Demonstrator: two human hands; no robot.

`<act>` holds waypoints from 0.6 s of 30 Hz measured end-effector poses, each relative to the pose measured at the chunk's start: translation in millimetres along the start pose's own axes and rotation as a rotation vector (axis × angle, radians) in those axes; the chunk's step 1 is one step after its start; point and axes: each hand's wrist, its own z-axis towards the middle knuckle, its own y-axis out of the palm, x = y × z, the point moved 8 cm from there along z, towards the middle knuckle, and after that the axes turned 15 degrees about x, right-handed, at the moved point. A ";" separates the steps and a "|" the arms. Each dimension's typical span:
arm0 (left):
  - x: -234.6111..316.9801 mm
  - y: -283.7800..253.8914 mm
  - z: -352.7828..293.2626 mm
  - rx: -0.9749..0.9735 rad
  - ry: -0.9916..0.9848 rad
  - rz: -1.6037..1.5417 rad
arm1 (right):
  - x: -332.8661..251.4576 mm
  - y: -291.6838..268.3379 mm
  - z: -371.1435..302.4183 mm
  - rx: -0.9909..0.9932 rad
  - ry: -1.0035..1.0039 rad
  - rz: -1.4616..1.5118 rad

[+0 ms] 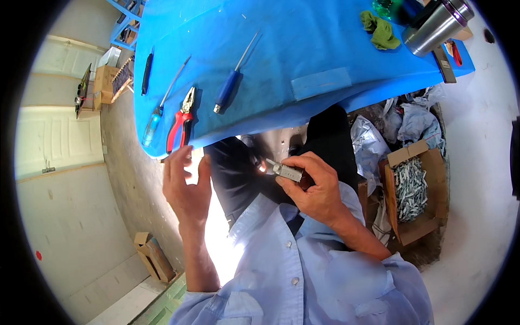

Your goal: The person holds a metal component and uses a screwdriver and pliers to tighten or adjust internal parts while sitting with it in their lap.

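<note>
My right hand (315, 187) grips a small silver metal block (288, 172) between thumb and fingers, above my lap. A narrower piece sticks out from the block's left end. My left hand (187, 189) is raised just in front of the table edge, thumb and fingers apart, with nothing visible in it. Closest to it lie pliers (173, 132) with red and black handles, jaws pointing away from me. Left of the pliers is a screwdriver with a clear blue handle (153, 125). To their right lies a second screwdriver, its handle (226, 91) dark blue.
A blue cloth (281, 59) covers the table, with a black slim tool (147, 75) at its left. A green rag (382, 32) and steel tumbler (437, 30) stand far right. Below, right, a cardboard box (409, 153) holds many small metal pieces beside grey plastic bags (368, 143).
</note>
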 end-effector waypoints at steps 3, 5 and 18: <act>-13.2 2.5 11.6 0.030 0.216 0.192 | -5.6 -4.0 -1.5 0.018 -0.024 0.015; -20.5 8.4 15.0 0.003 0.224 0.285 | -9.1 -8.6 -2.7 0.019 -0.023 -0.010; -62.8 34.9 45.7 -0.208 0.204 0.276 | -37.7 -51.5 -11.7 0.188 0.035 0.270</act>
